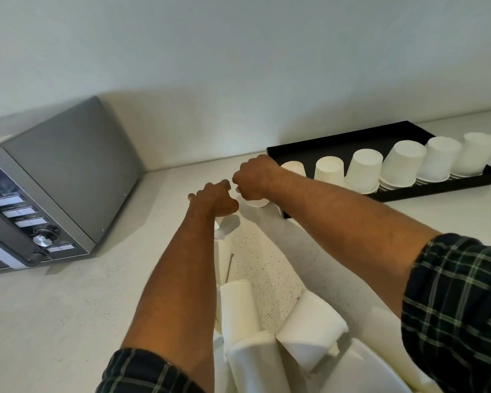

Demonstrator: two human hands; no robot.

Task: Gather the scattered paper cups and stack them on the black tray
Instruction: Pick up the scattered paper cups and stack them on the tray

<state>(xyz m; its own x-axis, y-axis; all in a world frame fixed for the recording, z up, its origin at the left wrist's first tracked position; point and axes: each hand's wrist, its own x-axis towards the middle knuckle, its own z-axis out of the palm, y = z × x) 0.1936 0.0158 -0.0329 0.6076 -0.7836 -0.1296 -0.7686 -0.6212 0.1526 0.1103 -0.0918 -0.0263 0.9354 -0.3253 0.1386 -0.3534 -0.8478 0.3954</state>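
The black tray lies at the back right of the counter with a row of several upside-down white cup stacks on it. My right hand grips a white paper cup just off the tray's left end. My left hand hovers beside it with curled fingers over another small cup, mostly hidden under the hand; whether it holds that cup I cannot tell. Several loose white cups lie on their sides near the front edge, between my forearms.
A silver microwave with buttons and a dial stands at the left on the pale speckled counter. A white wall runs along the back. A thin stick lies by the loose cups.
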